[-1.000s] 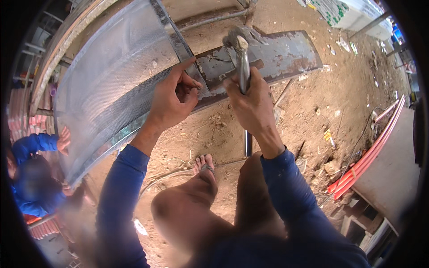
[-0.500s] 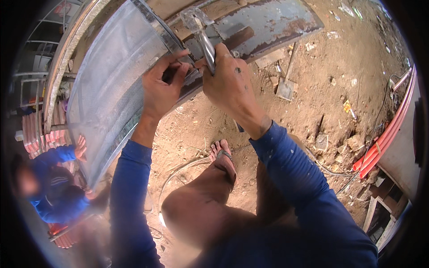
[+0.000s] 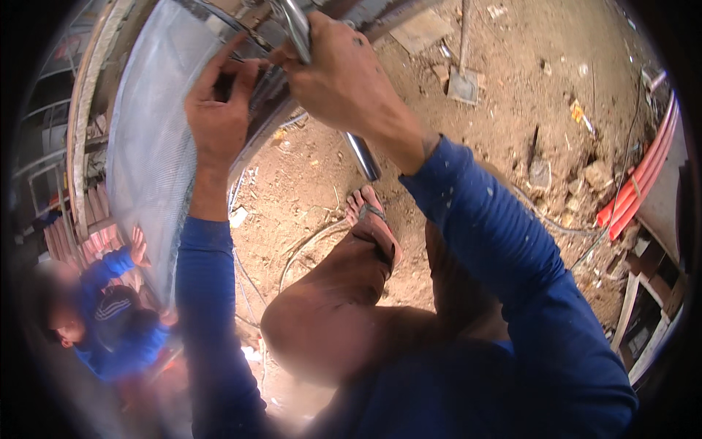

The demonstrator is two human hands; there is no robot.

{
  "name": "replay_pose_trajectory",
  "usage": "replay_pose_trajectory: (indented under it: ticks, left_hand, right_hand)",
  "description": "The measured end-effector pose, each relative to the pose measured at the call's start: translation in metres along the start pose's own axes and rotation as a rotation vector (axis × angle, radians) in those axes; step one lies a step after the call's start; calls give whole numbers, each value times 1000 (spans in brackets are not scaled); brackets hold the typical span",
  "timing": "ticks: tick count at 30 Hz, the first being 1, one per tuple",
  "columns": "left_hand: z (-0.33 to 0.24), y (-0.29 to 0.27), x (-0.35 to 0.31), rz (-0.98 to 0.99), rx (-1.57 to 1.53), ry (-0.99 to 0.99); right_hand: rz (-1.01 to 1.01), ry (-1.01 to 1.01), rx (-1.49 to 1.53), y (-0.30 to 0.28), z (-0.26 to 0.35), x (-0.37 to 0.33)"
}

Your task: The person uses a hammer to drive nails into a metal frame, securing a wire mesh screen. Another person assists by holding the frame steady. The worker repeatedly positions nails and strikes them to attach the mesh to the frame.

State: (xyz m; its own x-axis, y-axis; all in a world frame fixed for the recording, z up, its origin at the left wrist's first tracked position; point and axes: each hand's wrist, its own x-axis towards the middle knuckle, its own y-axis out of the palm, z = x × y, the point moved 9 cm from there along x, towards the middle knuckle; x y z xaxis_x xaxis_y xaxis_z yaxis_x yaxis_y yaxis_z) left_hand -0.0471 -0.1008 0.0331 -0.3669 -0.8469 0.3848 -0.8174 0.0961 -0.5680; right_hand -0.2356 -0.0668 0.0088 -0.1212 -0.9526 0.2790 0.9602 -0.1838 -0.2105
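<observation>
My right hand (image 3: 340, 77) is closed round a hammer (image 3: 296, 29) with a shiny metal handle. The shaft passes through my fist and its lower end shows below, above my foot; the head is cut off at the top edge. Close by on the left, my left hand (image 3: 219, 102) has thumb and forefinger brought together at the edge of a pale translucent mesh sheet (image 3: 150, 95). Whatever those fingertips pinch is too small to tell. A dark strip (image 3: 227, 20) runs along the mesh's edge, beside a worn metal piece (image 3: 272, 110) under my hands.
Another person in blue (image 3: 121, 322) is at the lower left, one hand by the mesh. A flat-bladed tool (image 3: 463, 86) lies on the dirt at upper right. Red pipes (image 3: 643, 172) and wood pieces (image 3: 643, 322) are at far right. A cable (image 3: 314, 238) loops near my foot.
Both hands and the mesh now appear higher and further left in view. The hammer's head has gone out at the top, and more of its lower handle shows.
</observation>
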Motion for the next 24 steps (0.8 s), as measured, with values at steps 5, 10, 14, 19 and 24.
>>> replay_pose_trajectory:
  ticks: [5,10,14,19,24]
  left_hand:
    - [3,3,0,19,-47,9]
    - [3,1,-2,30,-20,-23]
    - [1,7,2,29,2,-14]
    - [3,4,-1,21,4,-45]
    - [3,6,-2,30,66,-70]
  right_hand:
    - [109,194,178,-2,-18,3]
    - [176,181,333,-20,3,-1]
    - [73,128,246,-6,-13,5]
    - [173,218,237,-13,-12,-3]
    - [197,205,232,-21,-7,-9]
